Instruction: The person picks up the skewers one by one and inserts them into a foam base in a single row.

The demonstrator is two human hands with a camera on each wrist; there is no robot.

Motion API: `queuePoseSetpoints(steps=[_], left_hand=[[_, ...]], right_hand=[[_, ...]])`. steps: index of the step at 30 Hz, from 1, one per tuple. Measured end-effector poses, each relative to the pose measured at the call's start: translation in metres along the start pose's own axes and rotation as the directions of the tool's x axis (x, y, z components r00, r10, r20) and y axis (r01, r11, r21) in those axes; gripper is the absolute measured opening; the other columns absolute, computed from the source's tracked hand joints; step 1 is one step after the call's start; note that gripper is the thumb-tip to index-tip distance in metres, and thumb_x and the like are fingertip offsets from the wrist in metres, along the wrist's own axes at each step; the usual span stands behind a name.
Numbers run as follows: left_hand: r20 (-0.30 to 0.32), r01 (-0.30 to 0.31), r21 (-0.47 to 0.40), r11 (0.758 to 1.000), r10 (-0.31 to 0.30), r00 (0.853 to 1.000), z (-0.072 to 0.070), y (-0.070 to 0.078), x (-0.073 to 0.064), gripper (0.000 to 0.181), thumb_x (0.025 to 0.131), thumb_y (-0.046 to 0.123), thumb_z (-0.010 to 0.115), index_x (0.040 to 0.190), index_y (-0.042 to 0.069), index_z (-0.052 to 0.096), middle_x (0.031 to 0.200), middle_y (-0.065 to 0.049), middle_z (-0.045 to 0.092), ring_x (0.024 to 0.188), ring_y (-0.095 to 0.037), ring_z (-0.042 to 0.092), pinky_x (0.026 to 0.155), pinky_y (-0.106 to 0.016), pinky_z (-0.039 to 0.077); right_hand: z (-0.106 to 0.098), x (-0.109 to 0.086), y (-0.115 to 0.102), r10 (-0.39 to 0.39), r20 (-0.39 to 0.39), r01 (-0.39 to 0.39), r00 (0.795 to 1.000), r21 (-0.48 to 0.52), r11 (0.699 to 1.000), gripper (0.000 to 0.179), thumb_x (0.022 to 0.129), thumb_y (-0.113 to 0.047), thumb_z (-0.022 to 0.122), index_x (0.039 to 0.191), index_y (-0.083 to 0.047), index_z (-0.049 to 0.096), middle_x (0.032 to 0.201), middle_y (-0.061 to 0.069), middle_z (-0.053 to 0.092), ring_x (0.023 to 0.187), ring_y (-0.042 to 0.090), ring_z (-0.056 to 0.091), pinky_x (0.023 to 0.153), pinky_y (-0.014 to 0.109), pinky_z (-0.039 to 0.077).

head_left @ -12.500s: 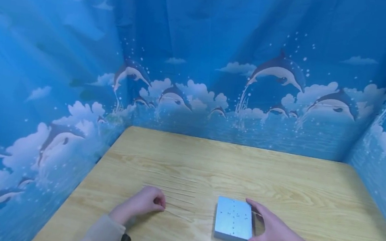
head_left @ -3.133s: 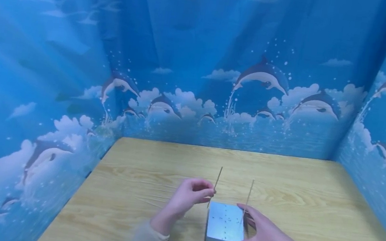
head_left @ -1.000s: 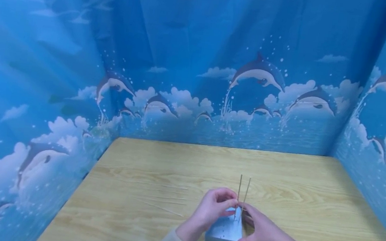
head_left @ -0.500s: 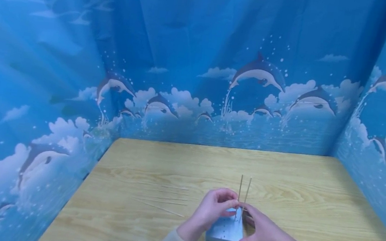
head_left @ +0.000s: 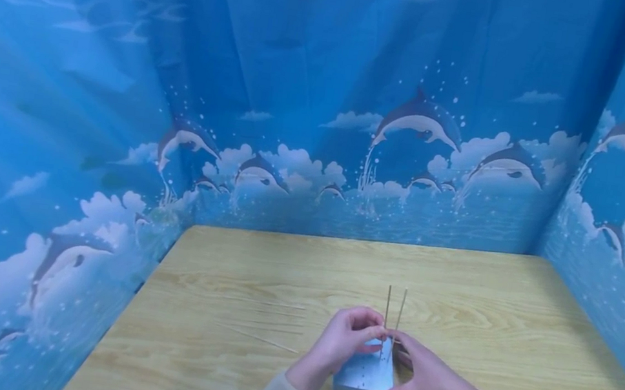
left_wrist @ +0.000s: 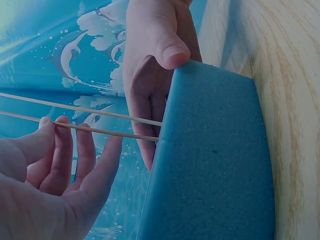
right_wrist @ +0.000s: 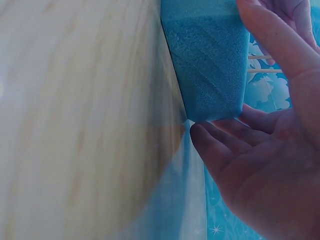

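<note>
A blue foam block (head_left: 362, 382) with small holes in its top lies on the table. My left hand (head_left: 349, 339) pinches a thin wooden skewer (head_left: 388, 300) between thumb and finger, its lower end at the block's top face. Just to the right, a second skewer (head_left: 402, 305) stands in the block, leaning slightly. My right hand (head_left: 433, 376) grips the block's right side, thumb at the near corner and fingers at the far one. The left wrist view shows the pinched skewer (left_wrist: 100, 131) and the other skewer (left_wrist: 100, 110) meeting the block (left_wrist: 215, 150) close together.
Several more skewers (head_left: 265, 339) lie roughly parallel on the wood-grain table (head_left: 197, 369), left of the block. A blue curtain (head_left: 289, 192) with dolphins hangs behind the table and along both sides.
My left hand took skewers from the left and brought them to the block, which stood bare at first. One was standing 3.1 s ago; the second is now beside it. My right hand stays.
</note>
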State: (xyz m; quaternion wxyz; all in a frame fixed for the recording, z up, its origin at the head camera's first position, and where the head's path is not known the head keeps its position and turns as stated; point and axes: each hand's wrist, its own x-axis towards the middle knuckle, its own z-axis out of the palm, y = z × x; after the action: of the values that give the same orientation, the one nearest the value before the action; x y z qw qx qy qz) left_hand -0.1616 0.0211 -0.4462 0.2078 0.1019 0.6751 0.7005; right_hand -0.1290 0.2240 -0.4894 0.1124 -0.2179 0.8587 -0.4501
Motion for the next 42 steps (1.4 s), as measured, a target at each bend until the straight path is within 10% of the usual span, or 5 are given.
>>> queuePoseSetpoints(steps=[19,29,42], left_hand=[[-0.013,-0.044,-0.055,0.998,0.043,0.999,-0.016,0.006,-0.001,0.022,0.091,0.008,0.068,0.108,-0.006,0.066,0.101,-0.01,0.072,0.094,-0.016,0.07,0.087,-0.039,0.061],[-0.147,-0.114,-0.072,0.991,0.103,0.984,-0.076,0.026,-0.019,0.027,0.094,0.006,0.065,0.116,-0.008,0.061,0.111,-0.017,0.068,0.106,-0.025,0.067,0.094,-0.039,0.059],[-0.325,-0.111,0.122,0.986,0.145,0.934,-0.16,0.032,-0.054,0.037,0.09,0.001,0.067,0.126,-0.003,0.061,0.12,-0.02,0.067,0.103,-0.022,0.067,0.091,-0.029,0.059]], right_hand=[[-0.001,0.0,0.0,-0.025,0.025,0.024,0.999,0.055,0.998,0.115,0.064,-0.033,0.089,0.148,0.01,0.025,0.153,0.036,0.027,0.132,0.056,0.04,0.106,0.051,0.042],[0.0,0.001,-0.001,0.006,0.027,-0.008,1.0,0.052,0.999,0.118,0.062,-0.034,0.089,0.15,0.009,0.023,0.153,0.036,0.025,0.132,0.057,0.04,0.107,0.053,0.039],[0.001,0.0,-0.001,0.027,0.019,-0.028,0.999,0.026,0.999,0.118,0.061,-0.039,0.088,0.15,0.006,0.025,0.153,0.036,0.026,0.131,0.056,0.041,0.106,0.053,0.041]])
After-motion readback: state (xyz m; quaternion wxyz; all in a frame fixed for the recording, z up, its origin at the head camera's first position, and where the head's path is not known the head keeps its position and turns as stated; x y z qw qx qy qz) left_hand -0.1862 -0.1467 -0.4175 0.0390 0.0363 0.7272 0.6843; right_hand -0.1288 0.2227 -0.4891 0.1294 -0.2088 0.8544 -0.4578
